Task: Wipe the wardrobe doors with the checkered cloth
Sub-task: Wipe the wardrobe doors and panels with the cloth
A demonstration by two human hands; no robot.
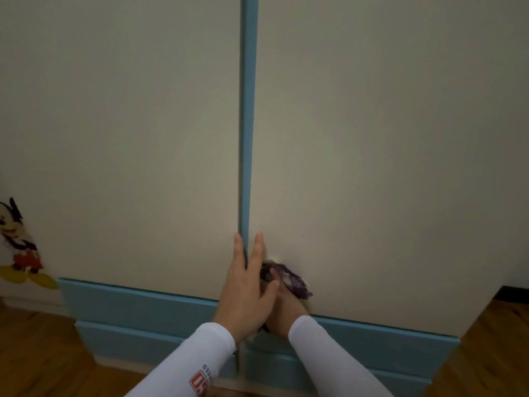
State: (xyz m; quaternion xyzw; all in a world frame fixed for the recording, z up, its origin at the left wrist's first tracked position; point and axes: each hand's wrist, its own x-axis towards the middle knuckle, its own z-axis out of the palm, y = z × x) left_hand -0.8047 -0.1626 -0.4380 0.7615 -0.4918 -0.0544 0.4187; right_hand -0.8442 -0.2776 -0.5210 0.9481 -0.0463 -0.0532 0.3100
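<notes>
Two cream wardrobe doors fill the view, the left door (128, 138) and the right door (386, 138), with a blue strip (247, 124) running down between them. My left hand (246, 287) lies flat with straight fingers across the strip near the doors' lower edge. Just right of it, my right hand (286, 305) grips the bunched purple and white checkered cloth (289, 277) against the bottom of the right door. The left hand partly covers my right hand.
A blue plinth (137, 308) runs under the doors. Wooden floor (37, 353) shows at both lower corners. A cartoon mouse sticker (20, 245) is on the wall at the left edge. A dark skirting (512, 295) is at the right.
</notes>
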